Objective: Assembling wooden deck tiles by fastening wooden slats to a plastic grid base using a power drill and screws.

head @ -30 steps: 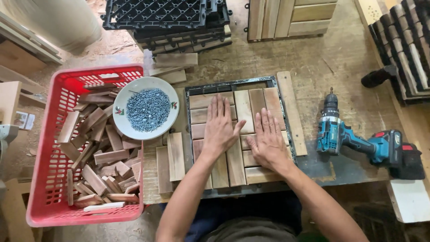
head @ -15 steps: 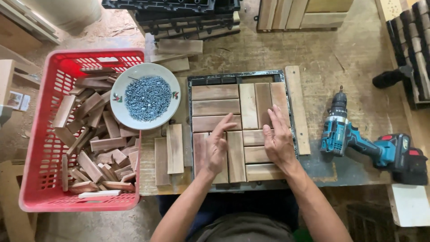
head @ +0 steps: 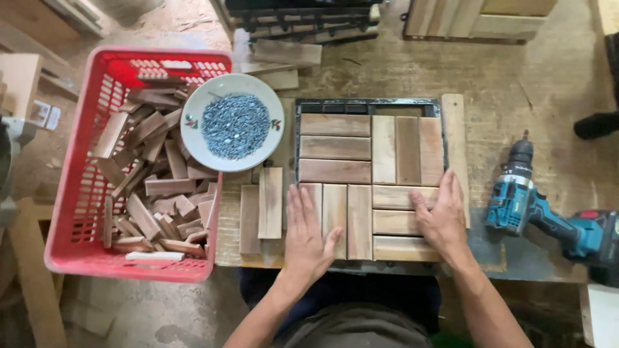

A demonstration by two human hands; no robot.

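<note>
Dusty wooden workbench [head: 516, 84], a square tile of wooden slats [head: 371, 177] in a black frame at its near edge. Left hand [head: 308, 235] flat, fingers spread, on the near-left slats; right hand [head: 442, 216] flat on the near-right ones (gripping nothing). Left: white bowl of screws [head: 232, 122], red basket [head: 84, 258]; right: teal cordless drill [head: 548, 216].

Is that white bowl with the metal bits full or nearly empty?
Fairly full: the round white bowl, resting on the red plastic basket's corner, holds a heaped pile of small grey metal screws or nails covering most of its bottom.
</note>
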